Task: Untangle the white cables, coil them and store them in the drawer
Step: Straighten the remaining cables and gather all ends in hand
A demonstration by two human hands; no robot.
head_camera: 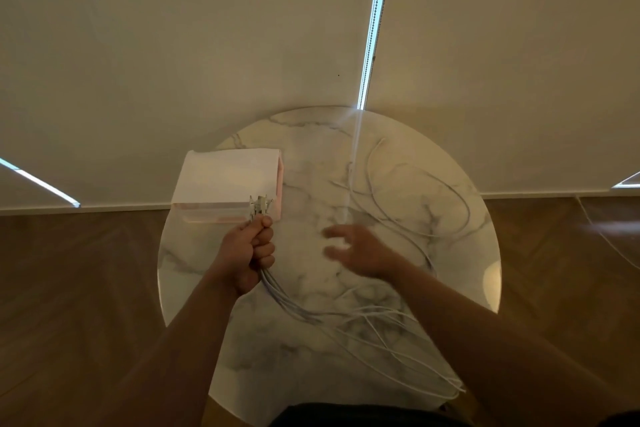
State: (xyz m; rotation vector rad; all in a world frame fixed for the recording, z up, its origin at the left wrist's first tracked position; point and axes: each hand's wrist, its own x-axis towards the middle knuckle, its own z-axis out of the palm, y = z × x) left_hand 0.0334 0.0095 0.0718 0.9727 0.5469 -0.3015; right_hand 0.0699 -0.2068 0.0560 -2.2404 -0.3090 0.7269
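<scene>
Tabletop (304, 156) of round, marble-patterned stone carries everything. Across its right and near parts the white cables (287, 305) lie in loose, overlapping loops, some strands running off the near right edge; they lie gathered at one end and spread out at the other. On the left stands a white box (225, 177), probably the drawer unit, though I cannot tell whether it is open.

The left hand (247, 253) is a closed fist around the gathered cable ends, just in front of the box. The right hand (360, 250), blurred, hovers over the middle of the table with fingers spread, holding nothing. The connectors (259, 206) stick up in a cluster out of the left fist.

These cables look light, thin and limp, smooth enough to slide over each other, so loops should pull free with gentle tension. The best hold is likely the bundled ends, already secured; the free hand can draw along the strands, not tugging at the small plugs.
</scene>
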